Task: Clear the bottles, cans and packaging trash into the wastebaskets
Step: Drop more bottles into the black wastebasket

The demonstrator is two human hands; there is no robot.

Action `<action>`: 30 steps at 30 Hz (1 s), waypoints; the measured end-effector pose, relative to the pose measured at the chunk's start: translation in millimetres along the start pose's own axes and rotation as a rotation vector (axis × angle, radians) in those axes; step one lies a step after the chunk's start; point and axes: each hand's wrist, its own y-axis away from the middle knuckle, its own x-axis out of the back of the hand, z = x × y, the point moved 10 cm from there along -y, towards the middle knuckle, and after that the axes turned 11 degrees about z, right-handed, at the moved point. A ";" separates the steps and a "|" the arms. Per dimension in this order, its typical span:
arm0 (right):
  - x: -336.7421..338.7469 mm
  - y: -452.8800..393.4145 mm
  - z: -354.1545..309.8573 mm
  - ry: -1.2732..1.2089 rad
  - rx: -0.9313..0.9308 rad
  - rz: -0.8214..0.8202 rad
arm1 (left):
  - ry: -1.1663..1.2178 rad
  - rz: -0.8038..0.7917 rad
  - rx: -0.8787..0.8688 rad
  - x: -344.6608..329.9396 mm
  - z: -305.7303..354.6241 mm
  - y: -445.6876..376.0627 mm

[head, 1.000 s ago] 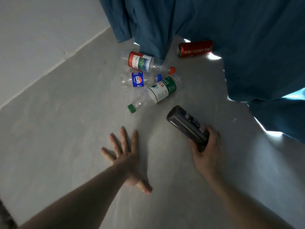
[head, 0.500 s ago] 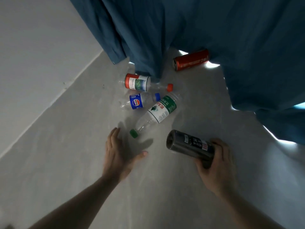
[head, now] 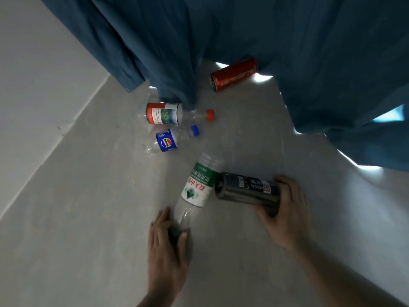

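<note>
Slippage threatens the green-label bottle (head: pixel 197 189) lying on the floor (head: pixel 93 218) beside the dark can (head: pixel 247 189) in the right hand (head: pixel 285 212), since left hand (head: pixel 166 251) fingers (head: pixel 158 220) only curl round its capped neck.

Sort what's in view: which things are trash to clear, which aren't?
Trash: green-label bottle, gripped at its cap end by the left hand; dark can in the right hand; blue-label bottle; red-label bottle; red can.
Not trash: blue curtain.

Blue curtain (head: pixel 243 29) over grey floor (head: pixel 88 218)
</note>
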 end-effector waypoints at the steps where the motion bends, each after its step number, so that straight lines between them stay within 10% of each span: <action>1: 0.5 -0.1 0.1 -0.004 -0.001 0.004 | -0.019 0.019 -0.017 2.1 -2.8 14.4; 24: 37.8 72.3 21.0 -0.040 -0.094 0.114 | -0.185 0.009 0.000 2.2 -0.6 51.1; 30: 91.5 197.8 66.1 -0.127 -0.286 -0.175 | -0.383 -0.284 0.175 47.6 7.4 119.2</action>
